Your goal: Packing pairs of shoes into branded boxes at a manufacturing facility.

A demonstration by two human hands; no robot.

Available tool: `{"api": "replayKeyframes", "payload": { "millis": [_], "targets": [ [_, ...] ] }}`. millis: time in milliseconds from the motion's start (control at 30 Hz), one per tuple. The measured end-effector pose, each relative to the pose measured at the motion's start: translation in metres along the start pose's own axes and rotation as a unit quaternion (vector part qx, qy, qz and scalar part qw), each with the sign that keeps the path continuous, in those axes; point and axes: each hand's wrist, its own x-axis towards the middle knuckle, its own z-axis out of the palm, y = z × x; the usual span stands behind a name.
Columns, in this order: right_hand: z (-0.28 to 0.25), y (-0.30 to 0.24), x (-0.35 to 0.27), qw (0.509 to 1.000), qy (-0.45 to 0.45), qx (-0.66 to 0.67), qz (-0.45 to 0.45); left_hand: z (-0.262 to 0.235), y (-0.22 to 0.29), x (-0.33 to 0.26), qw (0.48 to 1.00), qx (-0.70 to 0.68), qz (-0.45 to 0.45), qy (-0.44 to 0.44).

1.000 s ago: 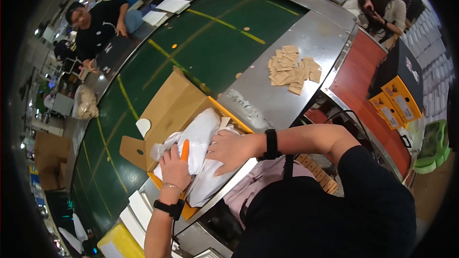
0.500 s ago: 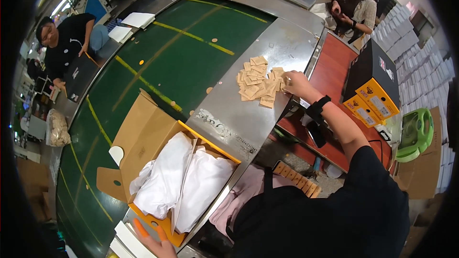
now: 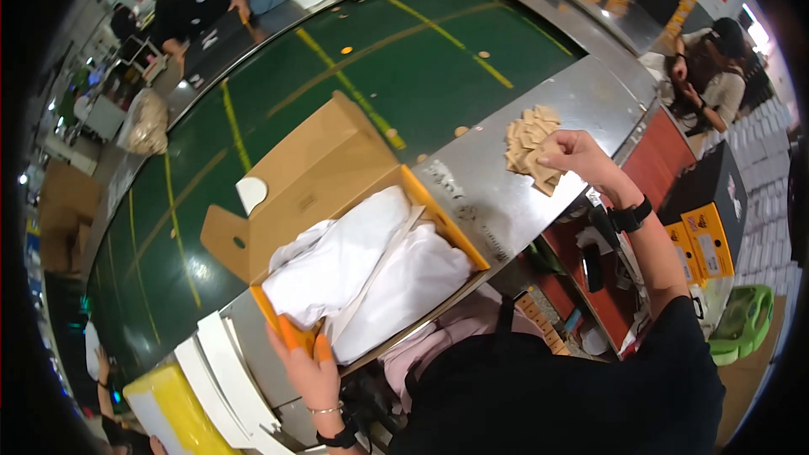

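Observation:
An open cardboard shoe box (image 3: 442,217) with orange outer sides stands at the near edge of the metal table, its brown lid (image 3: 324,160) folded back. Inside lie two bundles in white tissue (image 3: 337,248), with a pale divider between them. My left hand (image 3: 308,371), with orange covers on its fingertips, grips the box's near-left wall. Farther right, a heap of small tan paper packets (image 3: 529,131) rests on the metal surface. My right hand (image 3: 586,162) pinches at the heap's near-right side, and a packet shows at its fingertips.
A green conveyor belt (image 3: 278,135) with yellow lines runs beyond the box. White boards (image 3: 219,379) lie by my left hand. Black-and-orange boxes (image 3: 708,240) and a green plastic case (image 3: 742,324) stand right. Co-workers sit far left and far right; another's arm shows lower left.
My view has turned, so the scene sits farther right and higher or lower in places. My left hand has come up onto the box wall. My right fingers have closed at the packet heap.

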Motion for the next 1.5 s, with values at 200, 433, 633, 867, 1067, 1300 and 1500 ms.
{"api": "replayKeyframes", "payload": {
  "millis": [200, 433, 633, 867, 1067, 1300, 1500],
  "targets": [
    [0.123, -0.116, 0.023, 0.926, -0.284, 0.249, 0.019, -0.001, -0.010, 0.002, 0.999, -0.020, 0.001, 0.025],
    [0.157, -0.032, 0.150, 0.879, -0.290, 0.362, 0.110, 0.015, -0.015, 0.010, 0.998, -0.049, 0.032, 0.034],
    [0.182, -0.077, 0.168, 0.783, -0.432, 0.372, 0.248, 0.001, -0.019, -0.007, 0.998, -0.032, 0.016, 0.046],
    [0.176, -0.145, 0.138, 0.818, -0.344, 0.458, 0.051, -0.002, -0.007, -0.006, 0.961, -0.250, -0.121, 0.013],
    [0.143, -0.144, 0.041, 0.914, -0.280, 0.247, -0.157, -0.010, -0.027, 0.005, 0.936, -0.273, -0.045, 0.220],
    [0.135, -0.076, -0.035, 0.942, -0.159, -0.181, -0.232, -0.020, -0.003, 0.004, 0.970, -0.023, 0.005, 0.242],
    [0.169, -0.039, -0.084, 0.968, -0.067, -0.005, -0.242, -0.005, -0.064, -0.057, 0.985, -0.048, -0.034, 0.163]
  ]
}}
